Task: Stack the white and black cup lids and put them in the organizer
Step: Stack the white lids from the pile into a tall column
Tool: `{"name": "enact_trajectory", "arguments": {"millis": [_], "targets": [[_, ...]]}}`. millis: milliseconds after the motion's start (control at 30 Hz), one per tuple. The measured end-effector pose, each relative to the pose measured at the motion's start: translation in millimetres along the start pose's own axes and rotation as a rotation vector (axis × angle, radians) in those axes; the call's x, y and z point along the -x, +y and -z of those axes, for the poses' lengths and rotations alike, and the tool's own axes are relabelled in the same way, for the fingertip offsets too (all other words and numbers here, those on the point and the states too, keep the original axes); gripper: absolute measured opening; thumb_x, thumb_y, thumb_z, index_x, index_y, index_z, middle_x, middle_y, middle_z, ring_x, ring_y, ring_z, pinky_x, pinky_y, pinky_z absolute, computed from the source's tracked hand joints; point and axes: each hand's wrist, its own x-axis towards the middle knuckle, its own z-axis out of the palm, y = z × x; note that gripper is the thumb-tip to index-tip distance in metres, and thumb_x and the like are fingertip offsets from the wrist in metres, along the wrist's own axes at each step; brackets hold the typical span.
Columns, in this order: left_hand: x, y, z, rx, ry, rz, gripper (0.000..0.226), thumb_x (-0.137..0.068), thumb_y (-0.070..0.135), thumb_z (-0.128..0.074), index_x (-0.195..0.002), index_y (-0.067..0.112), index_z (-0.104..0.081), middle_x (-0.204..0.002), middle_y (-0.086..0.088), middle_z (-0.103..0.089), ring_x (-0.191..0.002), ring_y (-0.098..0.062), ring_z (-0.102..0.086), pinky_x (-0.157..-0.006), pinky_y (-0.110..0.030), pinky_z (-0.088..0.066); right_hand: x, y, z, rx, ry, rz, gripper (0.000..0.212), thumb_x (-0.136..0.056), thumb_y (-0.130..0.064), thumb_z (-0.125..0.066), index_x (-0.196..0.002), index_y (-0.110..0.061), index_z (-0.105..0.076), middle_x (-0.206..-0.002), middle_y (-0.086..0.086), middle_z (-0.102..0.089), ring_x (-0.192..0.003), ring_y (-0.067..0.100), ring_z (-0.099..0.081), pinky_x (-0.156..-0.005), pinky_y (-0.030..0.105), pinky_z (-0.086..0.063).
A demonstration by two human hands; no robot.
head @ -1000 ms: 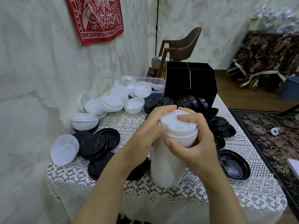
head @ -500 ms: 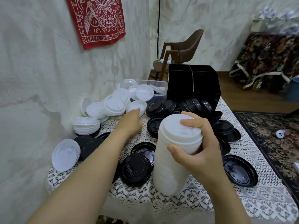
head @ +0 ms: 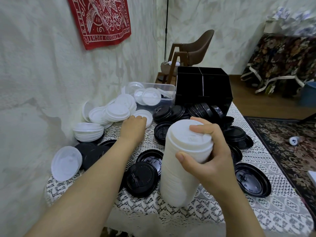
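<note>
Before the organizer [head: 201, 86], right hand [head: 210, 154] grips a white stack [head: 179, 177]; left hand [head: 135, 125] touches a loose lid [head: 149, 117], grip unclear. Many lids [head: 142, 178] lie unstacked.

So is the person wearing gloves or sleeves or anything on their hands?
No. The left hand and right hand are bare: no gloves, rings or watch show. The left forearm and right forearm are bare too, no sleeve in view.

The left grip [head: 135, 124] hides its own fingertips at a white lid [head: 145, 114]; the red banner [head: 102, 19] is cropped by the top edge.
</note>
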Motion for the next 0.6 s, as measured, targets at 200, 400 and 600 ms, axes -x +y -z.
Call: {"name": "enact_trajectory", "arguments": {"millis": [200,400,600], "targets": [[10.5,-0.2,13.4,0.297,0.051,0.067,0.007,-0.091,0.017,-0.051,-0.087,0.011,-0.051,-0.091,-0.005,-0.056,-0.088,-0.031,-0.057,-0.064,-0.033,-0.034,0.5,-1.5,0.9,0.017,-0.002,-0.014,0.045,-0.059,-0.040,-0.076,-0.100,-0.041,-0.058,-0.124,-0.023,-0.054,-0.120,0.004,-0.052,-0.091,0.014,-0.044],[30.1,1.2,33.4,0.937,0.146,0.288,0.007,-0.091,0.012,-0.054,-0.097,0.011,-0.058,-0.080,0.003,-0.057,-0.075,-0.018,-0.052,-0.058,-0.028,-0.036,0.4,-3.1,0.9,0.027,-0.006,-0.025,0.045,-0.059,-0.042,-0.076,-0.100,-0.044,-0.057,-0.124,-0.027,-0.052,-0.121,0.003,-0.051,-0.090,0.014,-0.044],[37.8,-4.8,32.5,1.342,-0.026,0.596,0.046,-0.093,0.010,-0.044,-0.139,0.010,-0.046,-0.140,-0.011,-0.050,-0.123,-0.030,-0.050,-0.104,-0.050,-0.043,1.0,-3.9,0.5,0.033,-0.004,-0.028,0.045,-0.059,-0.043,-0.076,-0.099,-0.045,-0.057,-0.123,-0.028,-0.053,-0.120,0.003,-0.051,-0.088,0.014,-0.045]]}}
